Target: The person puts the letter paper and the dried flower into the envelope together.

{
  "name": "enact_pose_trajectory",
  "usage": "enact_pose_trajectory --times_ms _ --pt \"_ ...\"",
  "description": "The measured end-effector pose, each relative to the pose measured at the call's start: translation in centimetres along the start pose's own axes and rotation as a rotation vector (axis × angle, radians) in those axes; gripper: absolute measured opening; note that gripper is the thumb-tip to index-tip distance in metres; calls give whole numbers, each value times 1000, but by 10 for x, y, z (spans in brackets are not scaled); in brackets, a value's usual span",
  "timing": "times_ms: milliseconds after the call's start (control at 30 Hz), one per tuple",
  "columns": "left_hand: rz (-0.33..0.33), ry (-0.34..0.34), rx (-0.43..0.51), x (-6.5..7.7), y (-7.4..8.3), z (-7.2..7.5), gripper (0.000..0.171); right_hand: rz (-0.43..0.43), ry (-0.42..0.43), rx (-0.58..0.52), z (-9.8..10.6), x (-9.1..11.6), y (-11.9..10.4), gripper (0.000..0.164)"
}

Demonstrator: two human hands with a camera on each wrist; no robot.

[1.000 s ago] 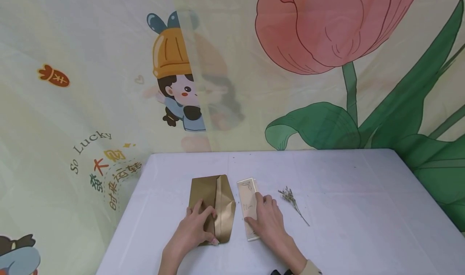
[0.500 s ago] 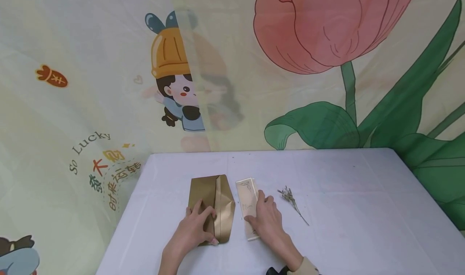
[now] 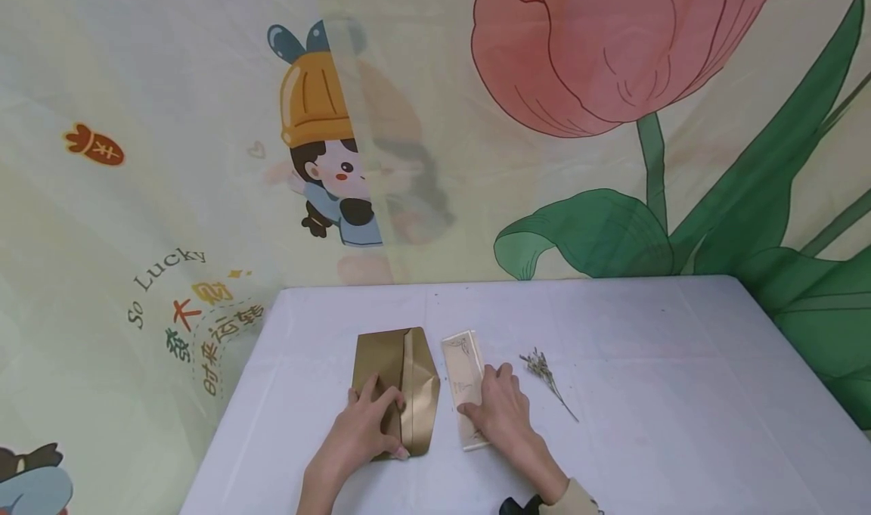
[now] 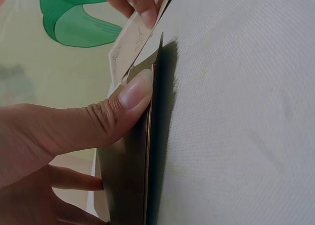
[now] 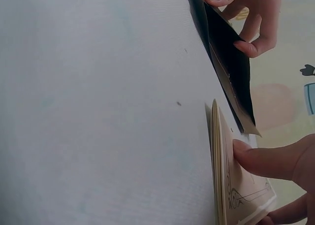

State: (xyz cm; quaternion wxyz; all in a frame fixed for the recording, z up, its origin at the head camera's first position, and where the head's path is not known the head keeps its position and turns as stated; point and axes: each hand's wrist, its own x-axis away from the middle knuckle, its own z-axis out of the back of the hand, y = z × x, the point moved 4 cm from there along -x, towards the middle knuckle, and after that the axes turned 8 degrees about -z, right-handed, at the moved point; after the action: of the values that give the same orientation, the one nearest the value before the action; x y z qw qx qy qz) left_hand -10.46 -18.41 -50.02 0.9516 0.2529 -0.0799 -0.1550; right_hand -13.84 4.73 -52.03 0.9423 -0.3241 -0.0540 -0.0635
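A gold envelope (image 3: pixel 381 349) lies on the table with its pointed flap (image 3: pixel 425 394) spread toward the right. My left hand (image 3: pixel 364 424) holds it, thumb (image 4: pixel 135 89) at the near edge and curved fingers on its upper face. The right wrist view shows a dark gap at the envelope's mouth (image 5: pixel 229 62). Just right of the flap is a narrow cream folded card (image 3: pixel 463 364) with line decoration and several layers at its edge. My right hand (image 3: pixel 503 409) grips this card, thumb (image 5: pixel 266 158) across its face and fingers along the right edge.
A small dried flower sprig (image 3: pixel 547 379) lies right of my right hand. The table has a white cloth (image 3: pixel 667 424). Behind it hangs a printed fabric backdrop (image 3: pixel 442 69). A black object (image 3: pixel 520 506) sits by my right sleeve at the near edge.
My right fingertips have shifted slightly toward me along the card's right edge. The envelope, my left hand and the sprig stay where they were.
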Motion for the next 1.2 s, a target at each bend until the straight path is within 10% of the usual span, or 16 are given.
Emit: enact_pose_trajectory --times_ms 400,1200 --pt "0 1 -1 -1 1 0 62 -4 -33 -30 2 -4 6 78" --pt "11 -5 -1 -1 0 -1 62 -11 -50 -293 15 -4 23 26"
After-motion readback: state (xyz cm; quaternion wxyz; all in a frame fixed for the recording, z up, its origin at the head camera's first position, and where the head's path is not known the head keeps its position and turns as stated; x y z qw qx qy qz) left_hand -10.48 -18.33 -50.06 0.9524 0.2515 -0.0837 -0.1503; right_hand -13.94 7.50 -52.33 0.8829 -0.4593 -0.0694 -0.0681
